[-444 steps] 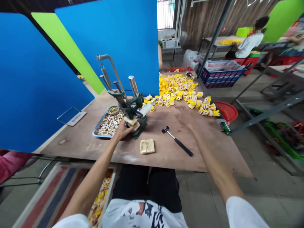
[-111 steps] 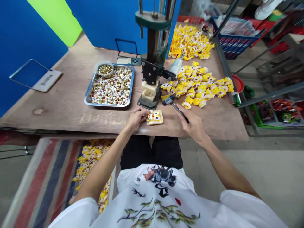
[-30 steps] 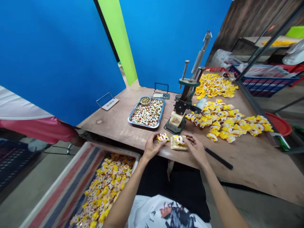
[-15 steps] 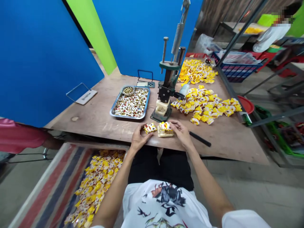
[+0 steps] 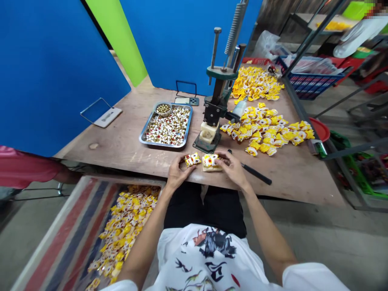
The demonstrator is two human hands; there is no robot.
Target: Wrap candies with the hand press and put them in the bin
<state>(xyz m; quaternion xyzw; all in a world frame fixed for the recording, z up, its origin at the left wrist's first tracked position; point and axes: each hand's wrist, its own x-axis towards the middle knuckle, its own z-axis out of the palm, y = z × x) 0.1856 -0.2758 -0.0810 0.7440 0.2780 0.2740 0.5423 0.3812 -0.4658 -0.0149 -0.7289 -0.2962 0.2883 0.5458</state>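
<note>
Near the table's front edge, my left hand (image 5: 178, 171) is closed on a yellow and white figurine (image 5: 192, 160). My right hand (image 5: 233, 166) grips a second yellow and white figurine (image 5: 209, 160), which rests on a small cream block (image 5: 212, 168). Behind them stands a hand press (image 5: 216, 101) with another cream block (image 5: 208, 131) at its base. A metal tray (image 5: 142, 139) of small white and gold pieces, with a round bowl (image 5: 163, 109) of gold beads in its corner, is to the press's left.
Yellow figurines (image 5: 266, 129) lie heaped right of the press, more yellow pieces (image 5: 257, 83) behind. A black-handled tool (image 5: 257, 173) lies by my right hand. A lined bin (image 5: 60, 226) of figurines stands lower left. A person's pink sleeve (image 5: 24, 166) shows at left.
The right figurine now sits lower and flatter on the cream block, under my right fingers. The left figurine has turned slightly in my left hand. The camera view has shifted a little.
</note>
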